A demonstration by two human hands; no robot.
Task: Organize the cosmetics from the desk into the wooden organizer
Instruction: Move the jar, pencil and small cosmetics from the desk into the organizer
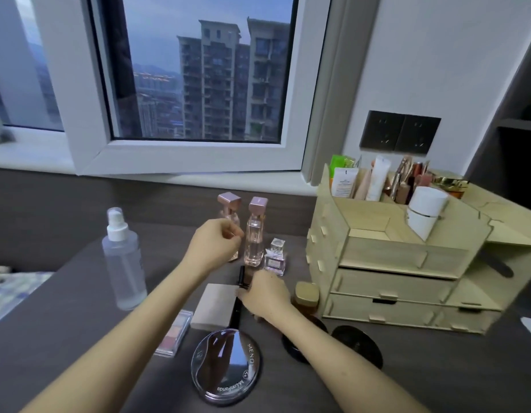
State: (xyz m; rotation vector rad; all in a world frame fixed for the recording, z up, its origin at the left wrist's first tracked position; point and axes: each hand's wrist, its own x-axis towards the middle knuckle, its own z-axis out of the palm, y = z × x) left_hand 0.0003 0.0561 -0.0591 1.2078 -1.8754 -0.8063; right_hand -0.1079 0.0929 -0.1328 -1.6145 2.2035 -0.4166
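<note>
Left hand (215, 244): fingers curled round the body of the pink-capped perfume bottle (229, 201), which stands upright on the far side of the desk (79, 338).
Right hand (265, 296): fingertips at the black stick (242, 277) lying beside the beige box (215, 305); cannot tell if it is pinched.
Wooden organizer (392, 281): right of both hands.

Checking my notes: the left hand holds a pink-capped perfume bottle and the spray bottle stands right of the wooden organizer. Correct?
No: the head view shows the spray bottle standing left of the wooden organizer. The left hand does hold a pink-capped perfume bottle.
</note>
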